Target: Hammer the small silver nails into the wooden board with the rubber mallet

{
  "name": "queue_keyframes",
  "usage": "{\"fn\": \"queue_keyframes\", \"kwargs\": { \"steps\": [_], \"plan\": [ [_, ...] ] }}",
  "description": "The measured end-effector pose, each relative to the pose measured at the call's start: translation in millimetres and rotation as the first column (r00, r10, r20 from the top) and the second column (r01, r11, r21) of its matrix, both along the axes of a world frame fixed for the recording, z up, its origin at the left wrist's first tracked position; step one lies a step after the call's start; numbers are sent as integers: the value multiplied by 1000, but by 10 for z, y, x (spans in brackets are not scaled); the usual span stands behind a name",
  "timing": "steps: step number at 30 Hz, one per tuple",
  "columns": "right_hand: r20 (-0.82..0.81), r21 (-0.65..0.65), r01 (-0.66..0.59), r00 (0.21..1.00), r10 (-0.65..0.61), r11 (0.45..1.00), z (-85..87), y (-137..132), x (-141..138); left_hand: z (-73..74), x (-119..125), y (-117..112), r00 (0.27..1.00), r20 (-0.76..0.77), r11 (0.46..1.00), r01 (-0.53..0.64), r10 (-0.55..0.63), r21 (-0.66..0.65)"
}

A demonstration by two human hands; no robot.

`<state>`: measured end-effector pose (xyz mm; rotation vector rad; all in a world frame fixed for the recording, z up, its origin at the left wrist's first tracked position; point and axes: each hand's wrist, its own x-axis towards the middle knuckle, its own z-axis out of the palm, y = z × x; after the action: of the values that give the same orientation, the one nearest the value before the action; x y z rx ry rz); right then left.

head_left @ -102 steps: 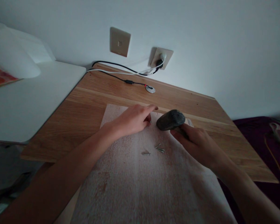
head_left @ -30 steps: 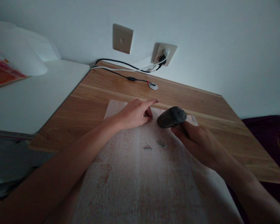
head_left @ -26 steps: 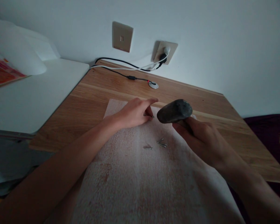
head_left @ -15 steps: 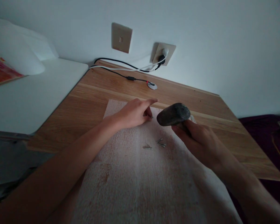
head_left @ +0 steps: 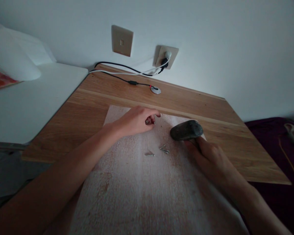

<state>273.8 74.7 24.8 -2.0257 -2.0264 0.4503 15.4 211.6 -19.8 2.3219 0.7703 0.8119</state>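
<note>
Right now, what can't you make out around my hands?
Head view: nail in the left hand, mostly hidden by fingers.
Head view: near end of the stone, covered by the right hand.
Head view: loose nails on the board, too small and dim to count.

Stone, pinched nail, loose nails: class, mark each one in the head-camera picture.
Stone point(head_left: 186, 130): head view, middle of its dark top side.
Pinched nail point(head_left: 147, 121): head view, its round head end.
Loose nails point(head_left: 163, 149): head view, on the pair lying farther right.
</note>
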Motion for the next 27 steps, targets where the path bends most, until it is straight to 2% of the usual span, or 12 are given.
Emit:
{"fn": "queue_keyframes", "kwargs": {
  "steps": [8, 12, 16, 18, 22, 27],
  "plan": [
    [-15, 40, -7, 1000, 8, 999, -51, -12, -3, 39, -32, -13, 1000, -17, 1000, 1, 0, 24],
    [-35, 35, -13, 999, 14, 999, -50, -11, 5, 90, -76, -52, 999, 14, 983, -42, 40, 179],
    [-46, 52, -12, 999, 14, 999, -61, -36, 1, 163, -200, -191, 998, 47, 953, -51, 39, 298],
    [-53, 45, -13, 998, 16, 999, -70, -48, 0, 211, -281, -302, 1000, 19, 954, -17, 12, 300],
    [-72, 36, -26, 997, 29, 999, -73, -55, -5, 309, -375, -522, 993, -113, 973, 71, -47, 220],
    [-65, 23, 18, 998, -16, 1000, -52, -62, -17, 301, -318, -637, 959, -269, 973, 146, -94, 180]
  ]
}}
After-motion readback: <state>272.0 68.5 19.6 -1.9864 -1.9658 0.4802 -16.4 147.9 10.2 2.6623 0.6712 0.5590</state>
